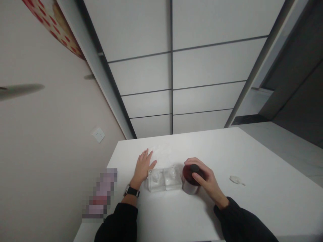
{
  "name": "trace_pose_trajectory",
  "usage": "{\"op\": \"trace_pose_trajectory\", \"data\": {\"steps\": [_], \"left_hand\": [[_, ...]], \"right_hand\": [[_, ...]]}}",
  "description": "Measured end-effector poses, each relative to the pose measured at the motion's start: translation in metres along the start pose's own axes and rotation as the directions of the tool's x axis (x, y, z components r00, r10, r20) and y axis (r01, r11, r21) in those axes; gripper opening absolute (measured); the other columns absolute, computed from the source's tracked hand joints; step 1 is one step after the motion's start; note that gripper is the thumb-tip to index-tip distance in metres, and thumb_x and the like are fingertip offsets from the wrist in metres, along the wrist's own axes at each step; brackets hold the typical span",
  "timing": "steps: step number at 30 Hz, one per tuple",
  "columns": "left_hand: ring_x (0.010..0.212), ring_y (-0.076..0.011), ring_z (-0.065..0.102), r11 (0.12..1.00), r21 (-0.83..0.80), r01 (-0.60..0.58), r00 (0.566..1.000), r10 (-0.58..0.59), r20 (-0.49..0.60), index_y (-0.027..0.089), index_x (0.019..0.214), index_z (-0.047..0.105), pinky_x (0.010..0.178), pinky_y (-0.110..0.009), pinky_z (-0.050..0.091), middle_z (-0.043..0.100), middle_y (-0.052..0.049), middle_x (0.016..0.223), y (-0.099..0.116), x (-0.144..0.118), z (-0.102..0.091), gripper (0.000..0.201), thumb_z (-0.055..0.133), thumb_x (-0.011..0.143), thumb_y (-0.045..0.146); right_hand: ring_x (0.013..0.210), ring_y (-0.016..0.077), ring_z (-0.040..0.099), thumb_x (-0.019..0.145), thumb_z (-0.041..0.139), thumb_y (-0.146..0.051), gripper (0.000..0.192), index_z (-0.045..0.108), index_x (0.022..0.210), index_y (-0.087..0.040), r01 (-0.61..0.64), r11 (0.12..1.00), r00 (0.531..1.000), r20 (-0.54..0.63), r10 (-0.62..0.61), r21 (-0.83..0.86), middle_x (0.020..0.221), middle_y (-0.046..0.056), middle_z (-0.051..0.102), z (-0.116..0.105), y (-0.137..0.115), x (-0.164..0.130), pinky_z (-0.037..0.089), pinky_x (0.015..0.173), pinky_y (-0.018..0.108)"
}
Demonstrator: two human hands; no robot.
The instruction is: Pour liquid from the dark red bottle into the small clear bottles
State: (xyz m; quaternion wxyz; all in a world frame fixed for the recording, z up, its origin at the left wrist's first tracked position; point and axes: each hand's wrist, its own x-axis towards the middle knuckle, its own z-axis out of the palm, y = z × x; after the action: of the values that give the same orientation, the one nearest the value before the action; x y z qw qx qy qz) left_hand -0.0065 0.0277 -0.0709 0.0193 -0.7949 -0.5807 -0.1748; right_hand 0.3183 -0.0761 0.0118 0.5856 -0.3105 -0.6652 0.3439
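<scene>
On the white table, a clear two-compartment box (165, 183) stands near the middle, with a see-through rounded shape in each half. My left hand (144, 165) rests just left of it, fingers spread and holding nothing, the thumb near the box's back left corner. Right of the box, close to its side, is a round jar (189, 187) with a pale body, a dark red lid (188, 172) and a black knob (194, 168). My right hand (205, 174) is wrapped around the jar's top from the right, thumb on the lid.
A small whitish object with a thin end (236, 180) lies on the table (262, 201) to the right. A blurred-out pinkish item (101, 196) is at the left edge by the wall. White sliding panels (146, 72) rise behind the table; a wall socket (98, 134) is at left.
</scene>
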Motion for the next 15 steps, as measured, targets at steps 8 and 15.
{"op": "trace_pose_trajectory", "data": {"steps": [8,15], "left_hand": [[0.153,-0.0372,0.043,0.999,-0.037,0.025,1.0,-0.025,0.012,0.021,0.154,0.053,0.124,-0.057,0.036,0.046,-0.016,0.167,0.006,-0.002,-0.007,0.057,0.054,0.105,0.05],[0.156,-0.039,0.039,0.985,-0.147,0.09,0.996,-0.09,0.009,0.016,0.158,0.045,0.126,-0.059,0.032,0.036,-0.022,0.171,0.008,-0.001,-0.009,0.067,0.053,0.104,0.055]], "right_hand": [[0.111,0.0281,0.066,0.104,0.049,-0.056,0.038,0.07,0.113,-0.027,0.006,1.0,0.975,-0.221,-0.005,0.004,0.124,0.012,0.069,-0.021,0.005,0.012,0.052,0.103,0.048],[0.068,0.0211,0.056,0.1,0.04,-0.06,0.049,0.05,0.069,-0.023,-0.174,0.818,0.976,0.01,0.215,-0.548,0.068,0.005,0.059,-0.053,0.021,0.066,0.046,0.068,0.034]]}}
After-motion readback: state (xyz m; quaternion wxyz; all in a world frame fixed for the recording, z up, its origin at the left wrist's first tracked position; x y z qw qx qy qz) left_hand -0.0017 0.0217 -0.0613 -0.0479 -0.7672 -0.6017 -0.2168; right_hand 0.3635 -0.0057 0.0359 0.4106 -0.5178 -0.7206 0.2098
